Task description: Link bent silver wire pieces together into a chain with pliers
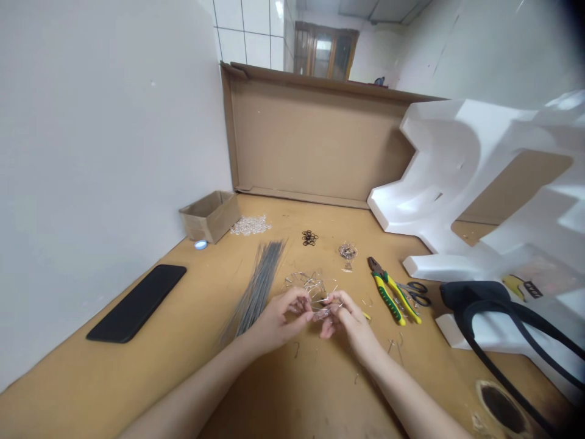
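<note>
Near the middle of the table my left hand [289, 312] pinches a thin piece of bent wire [319, 301]. My right hand [348, 318] has its fingers closed round the other end of the same wire. Fingers hide much of its shape. Just beyond the hands lies a loose heap of bent wire pieces [307, 281]. A bundle of straight grey wires [261, 277] is beside my left hand. Pliers with yellow and green handles [388, 294] rest to the right of my right hand, with dark-handled scissors [415, 291] next to them.
A small cardboard box [211, 219] stands at the back left near clear small pieces [251, 225] and a blue-white cap [200, 244]. Black rings [309, 238] and a small wire pile [348, 250] lie farther back. A black slab [137, 303] is left; white foam [439, 177] stands right.
</note>
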Motion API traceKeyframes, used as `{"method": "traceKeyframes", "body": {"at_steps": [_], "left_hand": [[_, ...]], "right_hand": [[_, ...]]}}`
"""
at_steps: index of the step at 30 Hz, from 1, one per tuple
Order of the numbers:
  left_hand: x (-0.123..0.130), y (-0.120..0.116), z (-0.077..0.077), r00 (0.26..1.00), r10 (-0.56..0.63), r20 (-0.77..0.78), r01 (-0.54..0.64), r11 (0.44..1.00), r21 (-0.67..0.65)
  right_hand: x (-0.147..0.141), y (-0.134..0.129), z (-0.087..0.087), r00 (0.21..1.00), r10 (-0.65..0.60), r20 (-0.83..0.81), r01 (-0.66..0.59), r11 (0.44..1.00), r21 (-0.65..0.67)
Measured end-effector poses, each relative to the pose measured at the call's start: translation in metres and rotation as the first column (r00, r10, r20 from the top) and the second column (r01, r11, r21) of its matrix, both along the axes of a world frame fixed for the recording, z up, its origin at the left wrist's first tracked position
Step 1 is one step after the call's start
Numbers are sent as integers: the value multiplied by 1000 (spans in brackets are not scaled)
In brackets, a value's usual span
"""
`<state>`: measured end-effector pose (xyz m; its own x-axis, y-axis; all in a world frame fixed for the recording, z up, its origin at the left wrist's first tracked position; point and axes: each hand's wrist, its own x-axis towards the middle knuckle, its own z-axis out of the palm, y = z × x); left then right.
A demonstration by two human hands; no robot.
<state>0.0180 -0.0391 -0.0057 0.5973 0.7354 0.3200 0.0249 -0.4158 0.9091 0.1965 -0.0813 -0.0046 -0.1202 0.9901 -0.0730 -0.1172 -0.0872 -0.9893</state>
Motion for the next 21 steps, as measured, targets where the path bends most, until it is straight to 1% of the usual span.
{"method": "traceKeyframes", "body": {"at_steps": [3, 7, 11, 15, 19, 21], "left_hand": [[-1, 0, 1, 1000, -8, -7, 8, 999, 32], [-3, 1, 3, 1000, -18, 9, 18, 1000, -6], [-4, 2, 2, 997, -48, 54, 53, 994, -95], [-4, 4, -2, 991, -79, 111, 98, 979, -178], [-4, 5, -5, 986, -88, 140, 117, 969, -216], [-4, 5, -5, 986, -85, 145, 114, 971, -209]], "right_hand": [[1, -3, 2, 999, 24, 38, -27, 997, 69], [1, -7, 5, 993, 44, 110, -59, 989, 136], [0, -9, 7, 988, 47, 146, -68, 988, 140], [-2, -11, 9, 987, 14, 160, -37, 989, 140], [-3, -12, 9, 981, -3, 195, -24, 990, 136], [-3, -13, 9, 978, -10, 209, -20, 990, 140]]}}
